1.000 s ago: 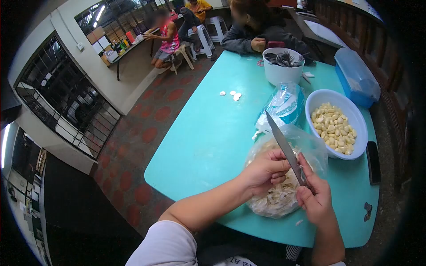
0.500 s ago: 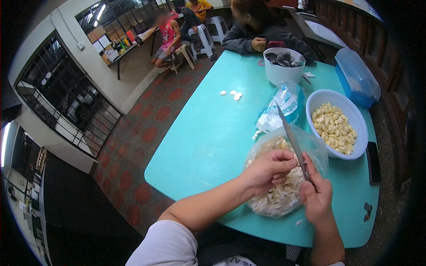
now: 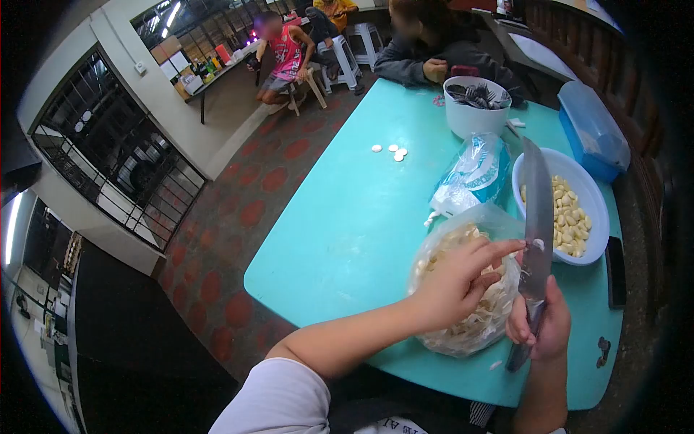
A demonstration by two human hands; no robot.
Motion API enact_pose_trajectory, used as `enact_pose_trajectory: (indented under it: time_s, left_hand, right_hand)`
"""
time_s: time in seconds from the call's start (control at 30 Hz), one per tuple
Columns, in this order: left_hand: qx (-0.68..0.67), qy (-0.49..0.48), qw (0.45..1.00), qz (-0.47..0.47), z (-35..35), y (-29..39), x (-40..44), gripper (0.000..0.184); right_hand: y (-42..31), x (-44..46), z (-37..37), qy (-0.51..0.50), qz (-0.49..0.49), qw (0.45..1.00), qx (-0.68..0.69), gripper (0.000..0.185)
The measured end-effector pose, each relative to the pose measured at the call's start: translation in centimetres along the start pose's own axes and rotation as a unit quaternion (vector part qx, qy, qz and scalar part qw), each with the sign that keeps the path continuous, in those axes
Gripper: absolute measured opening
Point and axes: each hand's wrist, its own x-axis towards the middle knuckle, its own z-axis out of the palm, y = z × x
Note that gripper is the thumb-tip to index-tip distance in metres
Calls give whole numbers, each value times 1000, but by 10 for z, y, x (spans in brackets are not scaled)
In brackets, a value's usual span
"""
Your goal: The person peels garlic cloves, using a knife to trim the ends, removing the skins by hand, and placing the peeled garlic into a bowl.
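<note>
My right hand (image 3: 549, 325) is wrapped round the handle of a large kitchen knife (image 3: 536, 195), its broad blade pointing up and its flat side facing me. Small pale bits cling to the blade. My left hand (image 3: 455, 286) has its index finger stretched out against the blade's side, the other fingers loosely bent, with nothing seen in its grasp. Below it sits a clear plastic bag (image 3: 463, 336) full of garlic skins. Behind the knife, a pale blue bowl (image 3: 601, 210) holds peeled garlic cloves (image 3: 571, 224), partly hidden by the blade.
A teal plastic pack (image 3: 477, 170), a white tub (image 3: 473, 119) of dark forks and a blue lidded box (image 3: 593, 130) stand farther back on the turquoise table (image 3: 332, 210). White discs (image 3: 399, 153), a phone (image 3: 616, 271) and coins (image 3: 603, 351) lie about. A person sits at the far edge.
The knife has turned so its flat side faces me, and my right hand has shifted its grip. My left fingers have gone from a pinch to stretched out at the blade. The view has shifted slightly.
</note>
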Motion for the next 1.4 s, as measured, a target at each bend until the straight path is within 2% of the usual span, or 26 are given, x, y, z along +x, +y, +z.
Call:
enact_pose_trajectory:
  time_s: [0.03,0.2,0.43,0.63,0.73,0.83,0.93,1.03,1.13,1.23,1.33,1.4]
  left_hand:
    - [52,-2,998,47,1,0,1,54]
    - [81,-24,996,33,5,-4,-3,57]
    - [188,-34,981,-38,2,-2,-4,53]
    - [182,7,983,-27,2,1,-2,55]
    - [46,-40,997,-55,0,-7,-2,56]
    - [-136,-81,974,-160,1,-9,2,56]
    - [-169,-91,971,-146,0,-15,1,54]
    - [-260,-89,954,-123,6,-29,0,54]
    - [-436,-135,862,-223,-3,-29,2,53]
    - [-502,-167,812,-247,-8,-28,2,53]
    - [-547,-218,771,-244,-12,-30,3,53]
    - [-537,-200,783,-243,-12,-25,4,52]
  right_hand:
    - [-1,0,0,-3,7,999,37,58]
    - [-8,0,0,-4,30,988,151,61]
    - [-9,0,5,-7,39,988,147,65]
    - [-8,2,2,-8,54,990,130,66]
    - [-7,1,1,-16,69,991,112,64]
    - [-7,0,1,-20,69,992,99,64]
    - [-7,-1,2,-21,78,992,95,64]
    - [-8,-2,2,-24,94,991,96,64]
    - [-8,-2,1,-48,95,991,79,65]
    - [-9,-5,4,-45,82,992,83,66]
    - [-11,-7,4,-41,78,993,78,66]
    - [-12,-6,5,-40,82,994,63,67]
